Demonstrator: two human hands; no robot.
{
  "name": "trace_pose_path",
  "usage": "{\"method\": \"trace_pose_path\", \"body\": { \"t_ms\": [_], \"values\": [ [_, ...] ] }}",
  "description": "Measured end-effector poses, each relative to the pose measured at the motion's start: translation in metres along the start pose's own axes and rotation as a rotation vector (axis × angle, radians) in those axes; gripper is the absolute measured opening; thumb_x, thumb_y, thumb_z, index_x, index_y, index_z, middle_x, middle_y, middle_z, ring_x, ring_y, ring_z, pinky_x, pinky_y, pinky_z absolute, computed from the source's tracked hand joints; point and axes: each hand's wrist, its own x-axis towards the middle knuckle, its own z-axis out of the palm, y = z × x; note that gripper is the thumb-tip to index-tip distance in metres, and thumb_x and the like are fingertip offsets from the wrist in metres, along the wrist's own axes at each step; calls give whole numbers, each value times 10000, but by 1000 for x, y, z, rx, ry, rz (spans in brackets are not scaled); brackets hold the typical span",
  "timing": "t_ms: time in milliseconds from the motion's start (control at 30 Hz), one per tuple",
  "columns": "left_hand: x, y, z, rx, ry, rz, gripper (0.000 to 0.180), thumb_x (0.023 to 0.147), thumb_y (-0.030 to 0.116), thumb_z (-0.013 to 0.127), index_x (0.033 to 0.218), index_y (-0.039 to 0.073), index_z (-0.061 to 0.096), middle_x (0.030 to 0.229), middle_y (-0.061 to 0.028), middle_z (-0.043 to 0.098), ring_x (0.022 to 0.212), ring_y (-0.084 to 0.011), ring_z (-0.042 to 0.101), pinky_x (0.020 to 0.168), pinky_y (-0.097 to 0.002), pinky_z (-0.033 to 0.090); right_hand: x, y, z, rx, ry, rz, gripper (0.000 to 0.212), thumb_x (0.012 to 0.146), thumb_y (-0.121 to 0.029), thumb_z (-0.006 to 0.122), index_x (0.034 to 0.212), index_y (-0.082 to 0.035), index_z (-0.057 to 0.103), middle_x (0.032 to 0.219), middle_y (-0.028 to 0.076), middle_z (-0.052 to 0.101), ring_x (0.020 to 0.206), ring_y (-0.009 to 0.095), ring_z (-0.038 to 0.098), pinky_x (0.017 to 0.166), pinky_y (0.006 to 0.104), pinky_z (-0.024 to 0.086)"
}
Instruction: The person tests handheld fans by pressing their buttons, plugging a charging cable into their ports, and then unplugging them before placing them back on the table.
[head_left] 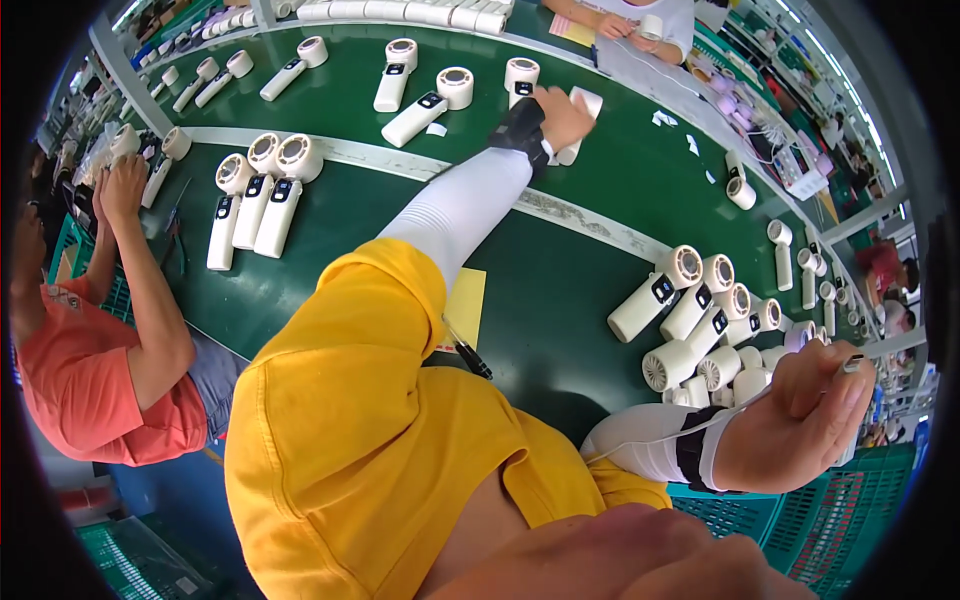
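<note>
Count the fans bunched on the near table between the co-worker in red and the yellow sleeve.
3, side by side: the left fan, the middle fan and the right fan. None seems hidden there.

Fans [277,220] look smooth plastic, the plug [853,364] metallic, the shirt [340,420] matt cloth

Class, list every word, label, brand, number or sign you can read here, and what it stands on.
No text is clear enough to quote.
Yellow sheet: reddish print, too small.
Dark panel on handheld fan: pale marks, too small.
White box, right: printing, too blurred.
Co-worker's coral shirt: chest print, too blurred.
</note>
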Motion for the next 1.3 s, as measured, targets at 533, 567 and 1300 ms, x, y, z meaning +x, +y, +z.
{"method": "trace_pose_path", "body": {
  "t_ms": [533, 567, 1300],
  "values": [
    [-118, 4, -164, -1308, -121, 28, 319, 757, 97, 582, 979, 16, 368, 753, -51, 527, 608, -102, 534, 525, -229, 437, -7, 0, 12, 29, -242, 26, 241, 848, -201, 469, 803, 34, 499, 706, 76, 513, 494, 51, 336, 483, 184, 243],
    [-140, 11, -178, -1303, -132, 15, 319, 757, 97, 582, 979, 16, 368, 753, -51, 527, 608, -102, 534, 525, -229, 437, -9, 0, 13, 33, -286, 64, 234, 846, -195, 477, 801, 33, 506, 722, 72, 518, 514, 52, 353, 499, 180, 256],
    [-230, 14, -218, -1458, -212, 198, 465, 800, 50, 373, 1237, 36, 216, 867, -92, 534, 664, -130, 534, 555, -248, 431, -25, -1, 59, 37, -501, 257, 113, 835, -105, 528, 854, 5, 508, 761, 10, 497, 655, 42, 396, 595, 166, 309]
  ]
}}
